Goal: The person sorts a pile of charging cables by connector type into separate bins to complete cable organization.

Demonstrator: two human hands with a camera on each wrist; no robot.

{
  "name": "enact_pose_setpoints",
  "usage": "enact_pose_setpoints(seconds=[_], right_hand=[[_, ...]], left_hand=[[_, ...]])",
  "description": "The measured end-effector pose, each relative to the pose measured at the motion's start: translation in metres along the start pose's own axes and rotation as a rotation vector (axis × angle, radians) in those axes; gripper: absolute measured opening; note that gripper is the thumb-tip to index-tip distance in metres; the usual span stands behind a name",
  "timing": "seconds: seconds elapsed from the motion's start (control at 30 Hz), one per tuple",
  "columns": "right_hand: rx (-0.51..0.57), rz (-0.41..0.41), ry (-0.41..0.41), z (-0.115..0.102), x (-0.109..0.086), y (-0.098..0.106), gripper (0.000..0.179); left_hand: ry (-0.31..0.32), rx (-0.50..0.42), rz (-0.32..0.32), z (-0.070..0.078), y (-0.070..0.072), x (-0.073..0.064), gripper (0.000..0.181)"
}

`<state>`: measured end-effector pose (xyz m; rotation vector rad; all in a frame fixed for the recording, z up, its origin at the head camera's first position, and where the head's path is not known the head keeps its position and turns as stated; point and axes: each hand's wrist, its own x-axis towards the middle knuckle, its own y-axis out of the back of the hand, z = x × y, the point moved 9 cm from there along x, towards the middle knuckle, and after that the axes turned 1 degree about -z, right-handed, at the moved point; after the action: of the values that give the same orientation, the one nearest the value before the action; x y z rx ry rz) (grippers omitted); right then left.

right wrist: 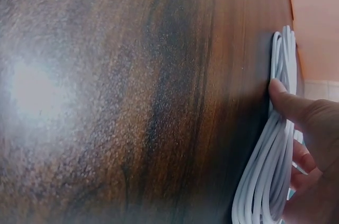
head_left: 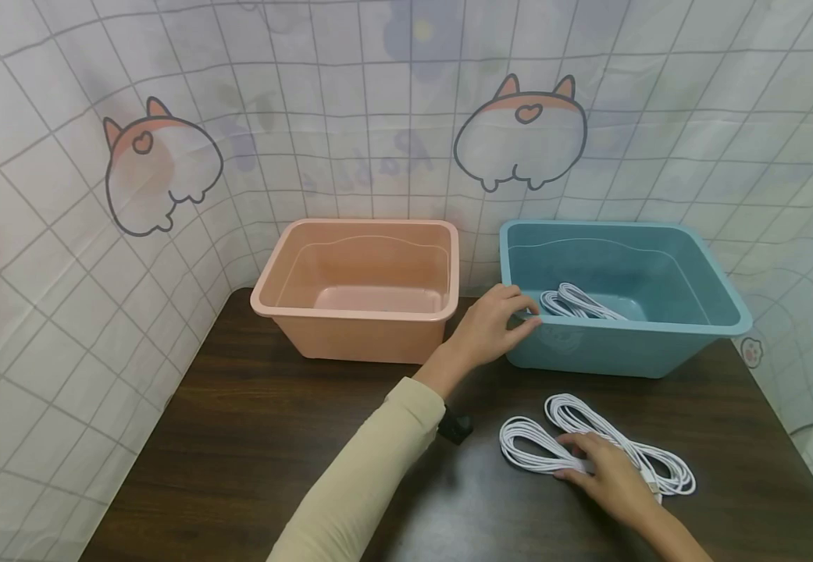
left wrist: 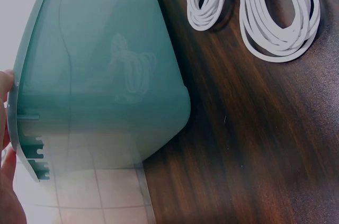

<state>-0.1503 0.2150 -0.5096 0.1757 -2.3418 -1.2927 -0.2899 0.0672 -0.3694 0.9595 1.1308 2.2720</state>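
Note:
My left hand (head_left: pixel 489 326) pinches the near left corner of the blue bin's rim (head_left: pixel 610 349); the left wrist view has its fingertips (left wrist: pixel 7 168) at that rim. A white coiled cable (head_left: pixel 573 304) lies inside this bin. On the table in front of it, my right hand (head_left: pixel 613 480) grips a bundled white cable (head_left: pixel 529 446) around its middle, thumb on the near side. Another white cable bundle (head_left: pixel 585 417) lies just behind, partly covered by the right hand. In the right wrist view the thumb (right wrist: pixel 291 103) presses on the held cable (right wrist: pixel 265 168).
A pink bin (head_left: pixel 357 337) stands left of the blue one, with a narrow gap between them. Both stand at the back of the dark wooden table (head_left: pixel 237 437). A white checked curtain (head_left: pixel 378 117) hangs behind and at the sides.

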Motion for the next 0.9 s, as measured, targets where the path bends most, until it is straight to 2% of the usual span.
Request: enact_pose_setpoints(seconds=[0.2, 0.47, 0.63, 0.73, 0.9], right_hand=[[0.048, -0.045, -0.012, 0.002, -0.001, -0.001, 0.039], [0.074, -0.04, -0.017, 0.007, -0.007, 0.008, 0.038], [0.088, -0.083, -0.089, 0.012, -0.007, 0.018, 0.039], [0.053, -0.141, -0.155, 0.012, -0.005, 0.026, 0.04], [0.02, -0.108, -0.154, 0.009, -0.001, 0.044, 0.043]], left_hand=[[0.014, -0.01, -0.012, 0.0, 0.0, 0.0, 0.019], [0.022, 0.01, -0.018, -0.002, -0.002, 0.002, 0.019], [0.026, 0.017, -0.016, -0.002, -0.002, 0.002, 0.019], [0.025, 0.015, -0.012, -0.001, -0.002, 0.002, 0.018], [0.02, 0.003, -0.003, -0.001, -0.002, 0.001, 0.018]])
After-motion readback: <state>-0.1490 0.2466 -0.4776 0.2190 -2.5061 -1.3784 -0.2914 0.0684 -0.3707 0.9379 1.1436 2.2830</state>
